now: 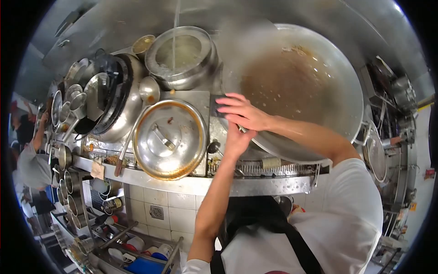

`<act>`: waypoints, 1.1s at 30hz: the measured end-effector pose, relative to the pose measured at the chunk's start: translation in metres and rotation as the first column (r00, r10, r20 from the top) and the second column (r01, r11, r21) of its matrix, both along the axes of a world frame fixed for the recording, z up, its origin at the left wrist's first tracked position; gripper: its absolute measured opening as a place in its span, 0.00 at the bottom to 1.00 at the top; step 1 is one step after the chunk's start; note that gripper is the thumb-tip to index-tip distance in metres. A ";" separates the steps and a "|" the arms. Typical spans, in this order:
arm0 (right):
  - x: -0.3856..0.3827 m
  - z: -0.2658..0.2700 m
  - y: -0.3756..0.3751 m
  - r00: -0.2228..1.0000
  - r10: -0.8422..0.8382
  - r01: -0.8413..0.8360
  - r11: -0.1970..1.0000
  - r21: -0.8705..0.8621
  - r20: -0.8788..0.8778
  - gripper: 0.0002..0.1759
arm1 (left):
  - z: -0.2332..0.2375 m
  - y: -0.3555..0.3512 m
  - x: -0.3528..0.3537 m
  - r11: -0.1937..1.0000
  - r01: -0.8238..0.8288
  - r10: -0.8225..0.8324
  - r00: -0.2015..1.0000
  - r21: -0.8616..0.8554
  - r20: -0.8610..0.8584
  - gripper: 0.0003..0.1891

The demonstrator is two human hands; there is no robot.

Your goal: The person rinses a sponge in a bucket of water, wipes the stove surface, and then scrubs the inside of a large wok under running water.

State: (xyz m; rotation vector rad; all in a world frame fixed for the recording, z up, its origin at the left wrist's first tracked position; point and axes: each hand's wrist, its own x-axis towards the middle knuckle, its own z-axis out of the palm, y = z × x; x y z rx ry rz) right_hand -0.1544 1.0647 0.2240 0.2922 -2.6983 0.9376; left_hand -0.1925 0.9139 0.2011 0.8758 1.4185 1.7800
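My right hand (pixel 246 114) reaches in from the right, its fingers stretched out and apart over the left rim of a very large round pan (pixel 349 82) of brown liquid. Directly below it, my left hand (pixel 237 140) touches its underside; the left fingers are mostly hidden, and whether they hold anything cannot be made out. Left of the hands, a round metal lid (pixel 155 123) with a brown-stained rim lies on the counter. Between lid and left hand is a small dark ladle head (pixel 213 146).
Water streams into a steel pot (pixel 207 64) at the back. A ladle (pixel 149 90) lies beside it. Stacked pans and strainers (pixel 78 105) stand at the left, above racks of pots. The counter's front edge (pixel 191 186) runs before me. Another person (pixel 34 160) stands far left.
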 end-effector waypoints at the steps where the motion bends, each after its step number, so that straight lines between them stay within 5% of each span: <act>1: -0.012 0.005 0.015 0.996 0.002 0.003 0.999 0.048 -0.088 0.23 | -0.003 0.006 -0.019 0.999 -0.008 0.004 0.997 -0.053 -0.076 0.43; 2: -0.021 0.002 0.035 0.986 -0.012 0.026 0.996 0.082 -0.164 0.23 | -0.008 0.005 -0.026 0.993 -0.001 -0.015 0.990 -0.119 -0.139 0.41; 3: -0.041 -0.008 0.061 0.959 -0.199 0.204 0.979 0.007 -0.201 0.24 | -0.005 -0.001 -0.029 0.992 0.013 -0.031 0.990 -0.127 -0.134 0.41; 5: -0.073 -0.028 0.085 0.820 -0.513 0.506 0.857 -0.097 -0.254 0.24 | 0.015 0.002 -0.038 0.976 0.159 -0.143 0.983 -0.151 0.113 0.35; 6: -0.084 -0.033 0.077 0.748 -0.611 0.586 0.791 -0.173 -0.260 0.24 | 0.017 0.006 -0.042 0.972 0.169 -0.154 0.983 -0.162 0.098 0.35; 8: -0.057 -0.034 0.031 0.852 -0.472 0.435 0.879 -0.196 -0.226 0.24 | 0.020 0.017 -0.054 0.999 -0.004 0.032 0.857 -0.055 0.515 0.31; 12: -0.028 -0.015 0.038 0.936 -0.250 0.249 0.968 -0.038 -0.247 0.24 | 0.028 0.054 -0.079 0.979 -0.205 0.170 0.793 -0.007 0.585 0.32; 14: -0.060 -0.028 0.088 0.863 -0.408 0.449 0.890 0.081 -0.298 0.23 | 0.017 0.072 -0.077 0.916 -0.284 0.362 0.888 -0.282 0.283 0.34; 15: -0.085 -0.049 0.119 0.671 -0.637 0.676 0.736 -0.041 -0.380 0.24 | 0.017 0.077 -0.072 0.885 -0.340 0.417 0.884 -0.319 0.213 0.35; 16: -0.089 -0.051 0.116 0.656 -0.653 0.688 0.724 -0.057 -0.379 0.24 | 0.014 0.080 -0.074 0.849 -0.398 0.464 0.876 -0.346 0.132 0.36; 18: -0.102 -0.046 0.116 0.396 -0.848 0.808 0.504 -0.306 -0.352 0.26 | 0.018 0.080 -0.095 0.869 -0.352 0.396 0.916 -0.347 0.062 0.35; 20: -0.082 -0.044 0.096 0.485 -0.790 0.770 0.589 -0.246 -0.376 0.28 | 0.021 0.092 -0.114 0.894 -0.307 0.331 0.944 -0.327 0.018 0.34; 22: -0.063 -0.043 0.083 0.779 -0.519 0.544 0.838 -0.030 -0.351 0.27 | 0.025 0.119 -0.127 0.915 -0.280 0.310 0.949 -0.292 0.063 0.34; 23: -0.068 -0.043 0.104 0.780 -0.512 0.544 0.839 -0.016 -0.359 0.27 | 0.033 0.128 -0.129 0.923 -0.256 0.229 0.965 -0.287 -0.125 0.30; 24: -0.078 -0.043 0.128 0.656 -0.639 0.667 0.740 -0.089 -0.401 0.26 | 0.037 0.131 -0.130 0.923 -0.254 0.228 0.966 -0.288 -0.121 0.30; 26: -0.099 -0.055 0.165 0.340 -0.839 0.840 0.474 -0.264 -0.425 0.24 | 0.034 0.133 -0.132 0.875 -0.264 0.100 0.918 -0.405 -0.383 0.25; 27: -0.102 -0.039 0.163 0.266 -0.906 0.772 0.404 -0.491 -0.328 0.23 | 0.039 0.128 -0.124 0.888 -0.308 0.167 0.907 -0.341 -0.385 0.22; 28: -0.104 -0.040 0.151 0.259 -0.912 0.772 0.393 -0.500 -0.318 0.23 | 0.037 0.123 -0.125 0.885 -0.305 0.157 0.906 -0.351 -0.392 0.22; 30: -0.082 -0.043 0.115 0.630 -0.674 0.716 0.696 -0.048 -0.386 0.22 | 0.038 0.119 -0.120 0.894 -0.318 0.168 0.890 -0.315 -0.424 0.20; 32: -0.054 -0.045 0.094 0.784 -0.486 0.527 0.850 0.001 -0.386 0.25 | 0.048 0.110 -0.110 0.909 -0.304 0.182 0.905 -0.286 -0.385 0.19; 33: -0.048 -0.040 0.108 0.787 -0.508 0.559 0.827 0.056 -0.350 0.27 | 0.050 0.101 -0.100 0.912 -0.308 0.208 0.917 -0.272 -0.341 0.18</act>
